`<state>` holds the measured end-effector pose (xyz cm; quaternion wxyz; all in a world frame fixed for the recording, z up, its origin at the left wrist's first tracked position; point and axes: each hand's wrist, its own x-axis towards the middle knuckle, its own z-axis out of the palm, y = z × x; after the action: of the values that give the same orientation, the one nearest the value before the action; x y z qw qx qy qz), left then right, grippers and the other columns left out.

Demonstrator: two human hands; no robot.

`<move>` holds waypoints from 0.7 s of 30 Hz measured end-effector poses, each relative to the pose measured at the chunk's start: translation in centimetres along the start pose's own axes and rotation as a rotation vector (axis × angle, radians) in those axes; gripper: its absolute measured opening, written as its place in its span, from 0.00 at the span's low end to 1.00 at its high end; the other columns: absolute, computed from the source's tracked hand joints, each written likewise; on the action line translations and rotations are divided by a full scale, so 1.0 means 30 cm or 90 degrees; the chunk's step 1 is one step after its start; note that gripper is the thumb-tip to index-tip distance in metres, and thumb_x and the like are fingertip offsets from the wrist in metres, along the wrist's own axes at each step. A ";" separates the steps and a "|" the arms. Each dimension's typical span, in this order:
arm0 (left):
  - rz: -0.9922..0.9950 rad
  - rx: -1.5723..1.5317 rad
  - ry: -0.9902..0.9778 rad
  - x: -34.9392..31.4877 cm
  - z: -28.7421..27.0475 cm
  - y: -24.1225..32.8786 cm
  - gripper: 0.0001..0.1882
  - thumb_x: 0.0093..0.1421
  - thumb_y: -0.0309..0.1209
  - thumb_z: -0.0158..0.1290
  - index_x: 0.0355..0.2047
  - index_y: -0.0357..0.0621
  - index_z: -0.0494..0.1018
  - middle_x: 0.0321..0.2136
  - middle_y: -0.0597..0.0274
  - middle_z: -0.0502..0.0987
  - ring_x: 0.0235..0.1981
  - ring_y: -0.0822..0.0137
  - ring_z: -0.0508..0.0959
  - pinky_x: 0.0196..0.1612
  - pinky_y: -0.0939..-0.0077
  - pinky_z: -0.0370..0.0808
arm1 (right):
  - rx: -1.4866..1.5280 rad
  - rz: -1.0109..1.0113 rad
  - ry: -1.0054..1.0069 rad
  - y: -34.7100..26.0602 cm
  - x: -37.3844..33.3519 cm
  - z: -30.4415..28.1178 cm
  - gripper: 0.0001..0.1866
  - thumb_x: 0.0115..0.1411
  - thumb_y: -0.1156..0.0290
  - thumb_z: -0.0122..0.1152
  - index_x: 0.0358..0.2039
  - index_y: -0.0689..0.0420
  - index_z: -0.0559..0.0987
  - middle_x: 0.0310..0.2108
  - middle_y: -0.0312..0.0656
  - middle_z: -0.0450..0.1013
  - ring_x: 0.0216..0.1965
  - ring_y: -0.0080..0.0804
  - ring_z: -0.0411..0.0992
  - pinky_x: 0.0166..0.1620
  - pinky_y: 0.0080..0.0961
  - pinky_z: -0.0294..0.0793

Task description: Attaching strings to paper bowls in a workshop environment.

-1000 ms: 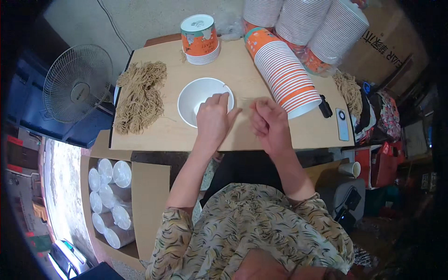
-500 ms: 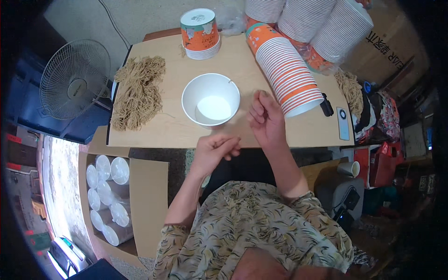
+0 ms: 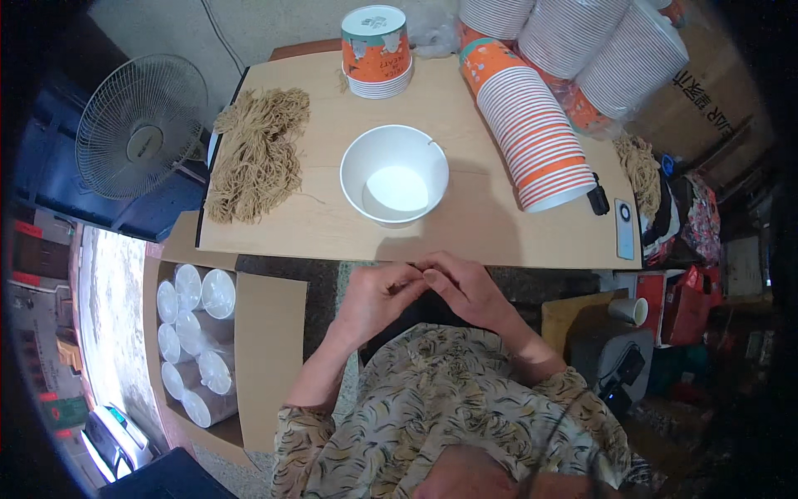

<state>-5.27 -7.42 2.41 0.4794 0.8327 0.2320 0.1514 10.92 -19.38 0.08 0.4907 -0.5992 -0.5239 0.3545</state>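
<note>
Tabletop: pale board (image 3: pixel 316 237) is spreading just beyond the fingers, a grey wall (image 3: pixel 307 29) standing behind it.
Fan: grey-bladed, it is standing far left of the fingers (image 3: pixel 143 129); its hub label is showing too small to read.
Cord pile: tan strands (image 3: pixel 258 158) are lying loose ahead-left of the fingers, evidently unused.
Hands: left hand (image 3: pixel 370 298) and right hand (image 3: pixel 470 291) are meeting at the table edge, fingertips pinched together (whether a strand is running between them, I cannot tell).
Upturned stack: orange-sided tubs (image 3: pixel 376 54) are standing beyond the bowl, well ahead of the fingers, bearing dark lettering; a tan wisp is hanging at the left, suggesting stringing done there.
Bowl: white, it is sitting upright just ahead of the fingers (image 3: pixel 395 170); a short strand (image 3: pixel 432 142) is showing at its rim, so stringing seems begun, not finished.
Lying stack: striped tubs (image 3: pixel 532 125) are resting ahead-right of the fingers, no strand showing, apparently left to do.
Carton: brown board (image 3: pixel 706 100) is standing farther right, carrying black printed characters.
</note>
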 end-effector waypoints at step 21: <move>0.240 0.345 0.301 0.173 -0.265 -0.178 0.14 0.54 0.19 0.59 0.41 0.46 0.81 0.47 0.61 0.81 0.39 0.59 0.82 0.42 0.69 0.81 | -0.235 -0.128 0.398 -0.237 0.277 -0.309 0.07 0.64 0.72 0.61 0.36 0.64 0.81 0.26 0.38 0.76 0.27 0.20 0.72 0.32 0.21 0.73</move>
<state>-5.94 3.44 1.86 0.1401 0.8990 0.2105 0.3576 19.29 -13.49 10.13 0.5433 -0.7023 -0.4600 0.0043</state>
